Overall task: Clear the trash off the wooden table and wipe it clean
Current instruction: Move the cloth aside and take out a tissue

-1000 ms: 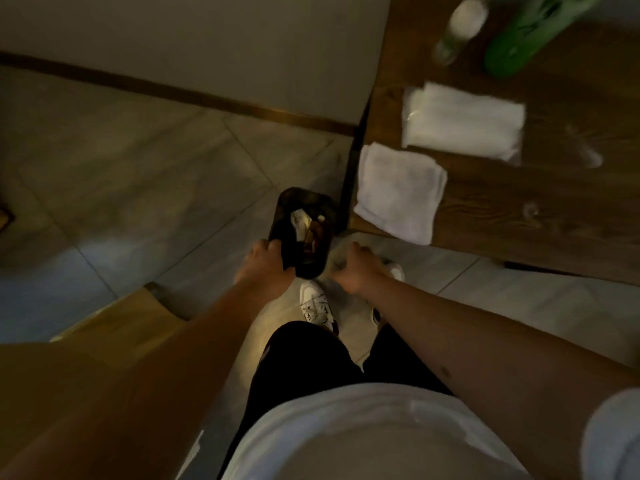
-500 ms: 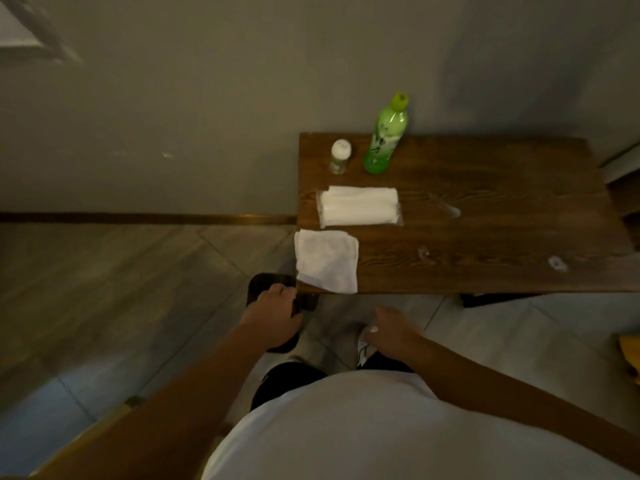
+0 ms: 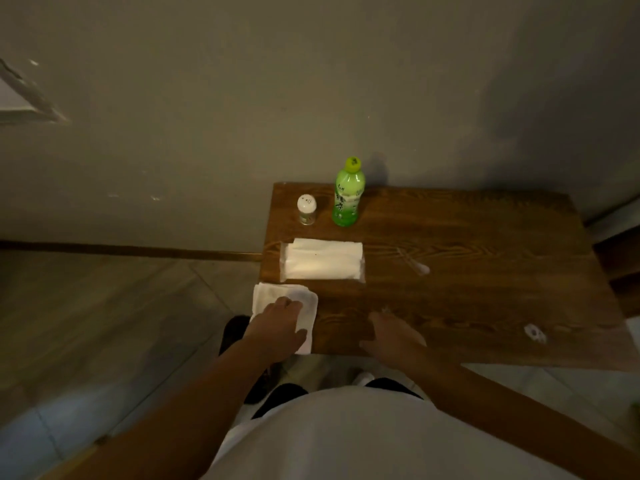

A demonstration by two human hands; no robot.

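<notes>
Brown wood-grain rectangular table [image 3: 467,278] fills centre-right of frame, back edge against the grey wall [image 3: 242,98]; I read that as only front and left edges being workable.

White plastic-wrapped tissue pack [image 3: 323,259] lies flat left of centre. Folded white cloth [image 3: 273,299] sits at the table's front-left corner, overhanging the left edge, handy for a grab. Green plastic drink bottle with yellow-green cap [image 3: 347,197] and small clear shaker with white perforated lid [image 3: 307,209] stand upright at the back-left, near each other, not touching.

Left hand [image 3: 277,327] lies palm-down on the cloth, fingers spread and nearly straight, pressing not gripping. Right hand [image 3: 391,336] rests flat on bare wood near the front edge, fingers loose, holding nothing; looks like bracing.

Trash left: small crumpled white scrap [image 3: 535,332] at lower right near the front edge, pale smear or wrapper [image 3: 420,268] mid-table, too dim to tell which. Open wood between them gives clear wiping room rightward.
</notes>
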